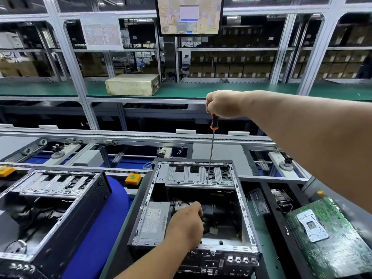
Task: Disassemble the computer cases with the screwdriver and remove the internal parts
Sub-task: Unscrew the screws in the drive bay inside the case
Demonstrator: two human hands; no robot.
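At frame centre, the right hand grips the orange-handled long screwdriver, tip on the open black computer case's silver drive cage. The left hand reaches inside, its fingers hidden. Judged step: unscrewing the cage; next, lift it out.

The one head camera looks forward and down, close over the open black metal computer case.
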